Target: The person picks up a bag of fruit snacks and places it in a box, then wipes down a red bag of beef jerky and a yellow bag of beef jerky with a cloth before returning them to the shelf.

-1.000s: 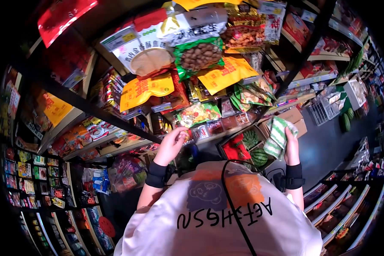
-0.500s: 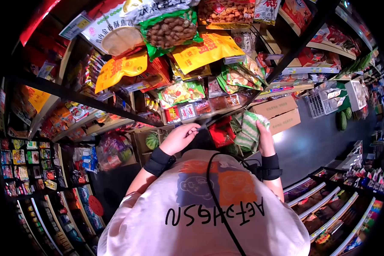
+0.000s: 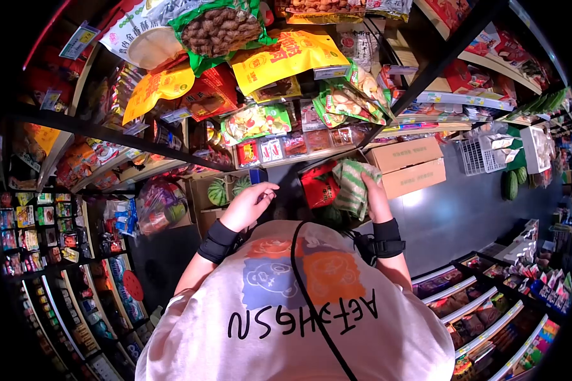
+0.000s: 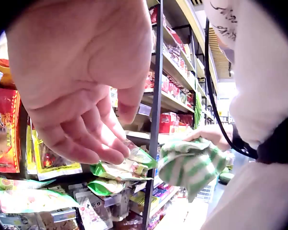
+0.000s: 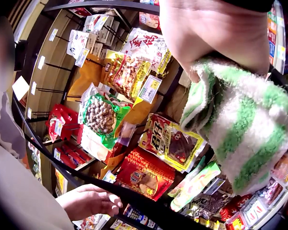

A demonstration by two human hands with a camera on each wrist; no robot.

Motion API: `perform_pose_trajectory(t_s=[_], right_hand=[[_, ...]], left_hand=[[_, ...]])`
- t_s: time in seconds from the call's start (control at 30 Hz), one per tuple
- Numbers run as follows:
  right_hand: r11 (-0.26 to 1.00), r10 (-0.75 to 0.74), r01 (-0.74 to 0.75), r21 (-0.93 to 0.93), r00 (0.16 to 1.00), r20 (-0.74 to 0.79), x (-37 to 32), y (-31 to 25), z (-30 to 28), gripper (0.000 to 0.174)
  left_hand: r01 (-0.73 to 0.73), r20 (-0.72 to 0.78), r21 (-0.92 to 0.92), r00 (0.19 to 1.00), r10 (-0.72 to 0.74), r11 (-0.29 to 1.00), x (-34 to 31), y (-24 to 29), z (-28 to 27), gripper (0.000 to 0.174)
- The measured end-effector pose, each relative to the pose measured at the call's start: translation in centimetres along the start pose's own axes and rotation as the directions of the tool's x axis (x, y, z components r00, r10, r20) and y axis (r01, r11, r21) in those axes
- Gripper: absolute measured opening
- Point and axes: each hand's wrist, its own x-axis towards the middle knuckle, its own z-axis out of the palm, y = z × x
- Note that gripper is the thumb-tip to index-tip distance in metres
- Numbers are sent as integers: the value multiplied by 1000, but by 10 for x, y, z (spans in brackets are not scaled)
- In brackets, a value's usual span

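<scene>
A green-and-white striped cloth [image 3: 351,188] hangs from the right hand [image 3: 376,197], which grips its upper part. In the right wrist view the cloth [image 5: 245,124] drapes below the right hand [image 5: 216,36], whose fingers are mostly hidden behind it. The left hand [image 3: 246,206] holds nothing, its fingers loosely bent, in front of the lower shelf. The left wrist view shows that hand [image 4: 86,81] palm on, fingers relaxed, with green snack packets behind its fingertips and the cloth [image 4: 192,165] off to the right.
Shelves of snack bags stand ahead, with yellow packets [image 3: 289,60] and a nut bag [image 3: 219,32] hanging above. Watermelons [image 3: 217,191], a red package [image 3: 320,185] and cardboard boxes [image 3: 407,166] are low down. A white basket [image 3: 480,157] stands on the floor at the right.
In the head view, both hands and the cloth have shifted left and the cloth is now in front of the red package. The shelves sit higher and further left. The right hand still grips the cloth.
</scene>
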Motion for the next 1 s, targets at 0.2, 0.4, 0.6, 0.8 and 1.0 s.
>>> perform_pose_trajectory(t_s=[0.2,0.4,0.6,0.8,1.0], right_hand=[[1000,1,-1,0,1000,-7,4,8,-16,36],[998,-22,20,57,999,35,-17,0,-29,33],[977,106,-131,168,983,146,-37,4,-43,30],[982,86,-101,159,992,97,-47,8,-41,30],[973,150,-162,163,985,84,-43,9,-36,31]], left_hand=[[94,-36,-478,991,-127,873,45,25,-30,45],[4,-133,-841,967,-215,541,121,57,-96,51],[113,108,-993,981,-164,21,162,31,-127,40],[190,138,-974,928,-346,122,164,16,-128,35],[16,-401,-727,802,-443,687,154,18,-130,26]])
